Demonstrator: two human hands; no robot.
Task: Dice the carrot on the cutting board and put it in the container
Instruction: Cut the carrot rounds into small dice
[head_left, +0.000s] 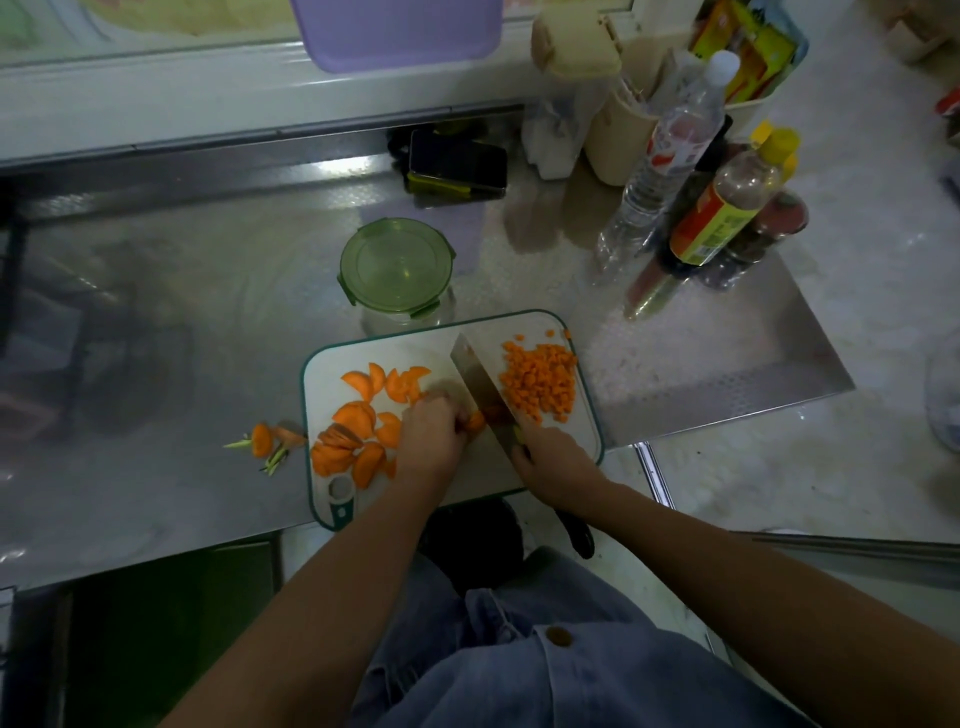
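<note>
A white cutting board (589, 431) with a green rim lies on the steel counter. Several half-round carrot slices (358, 415) cover its left side. A heap of diced carrot (540, 382) sits at its right. My left hand (434, 431) holds down a small carrot piece (475, 421) with curled fingers. My right hand (550, 457) grips the handle of a cleaver (478, 384), whose blade stands on the board right beside that piece. Behind the board stands a glass container (397, 265) with a green lid on it.
Carrot ends and green stems (267, 441) lie on the counter left of the board. A phone (457, 161) rests at the back. Bottles (727, 208) and a utensil holder (618, 135) crowd the back right. The counter edge drops off just right of the board.
</note>
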